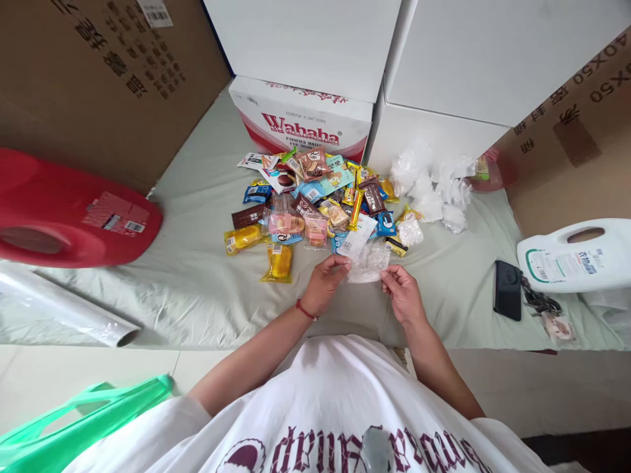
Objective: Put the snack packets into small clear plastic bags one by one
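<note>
Between my hands is a crumpled clear plastic bag (369,263), pinched at both sides. My left hand (325,282), with a red string bracelet at the wrist, grips its left edge with thumb and fingers. The right edge is pinched by my right hand (401,292). Just beyond the bag lies a heap of wrapped snacks (315,203), with a white packet (359,236) right behind it. At the heap's near side are yellow snack packs (277,263). Crumpled clear bags (434,180) sit in a pile to the right of the heap.
White boxes and a Wahaha carton (300,121) stand at the back. On the left are a red jug (73,210) and a plastic film roll (64,302). A black phone (507,290), keys (539,299) and a white detergent bottle (582,256) lie at right.
</note>
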Action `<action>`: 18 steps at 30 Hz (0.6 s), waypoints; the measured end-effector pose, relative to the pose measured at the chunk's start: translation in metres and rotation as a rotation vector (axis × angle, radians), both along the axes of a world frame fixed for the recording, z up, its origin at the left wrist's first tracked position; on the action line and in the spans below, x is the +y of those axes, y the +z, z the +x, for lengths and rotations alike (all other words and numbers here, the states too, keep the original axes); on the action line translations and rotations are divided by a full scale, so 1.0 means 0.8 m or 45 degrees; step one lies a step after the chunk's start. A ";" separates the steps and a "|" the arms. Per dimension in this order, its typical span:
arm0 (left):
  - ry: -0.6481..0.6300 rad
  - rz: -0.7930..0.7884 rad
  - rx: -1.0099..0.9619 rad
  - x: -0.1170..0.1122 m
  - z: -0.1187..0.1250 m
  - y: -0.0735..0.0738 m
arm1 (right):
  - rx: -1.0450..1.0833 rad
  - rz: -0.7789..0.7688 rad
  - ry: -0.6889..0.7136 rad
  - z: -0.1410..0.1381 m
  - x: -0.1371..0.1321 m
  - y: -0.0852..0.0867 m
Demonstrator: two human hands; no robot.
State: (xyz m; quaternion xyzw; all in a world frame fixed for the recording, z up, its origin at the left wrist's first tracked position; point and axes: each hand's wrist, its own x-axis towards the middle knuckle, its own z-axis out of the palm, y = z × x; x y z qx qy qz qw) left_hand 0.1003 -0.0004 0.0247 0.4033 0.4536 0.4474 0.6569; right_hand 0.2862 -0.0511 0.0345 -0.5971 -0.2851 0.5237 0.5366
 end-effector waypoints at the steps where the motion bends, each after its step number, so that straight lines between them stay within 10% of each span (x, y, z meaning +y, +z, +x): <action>1: 0.034 -0.071 -0.093 0.002 -0.006 -0.002 | 0.024 -0.028 -0.009 0.006 -0.003 -0.002; 11: 0.077 -0.213 -0.390 -0.006 -0.030 -0.004 | -0.179 -0.009 -0.190 0.042 0.000 0.000; 18: 0.020 -0.130 -0.244 -0.017 -0.034 -0.004 | -0.394 0.055 0.089 0.025 0.053 -0.004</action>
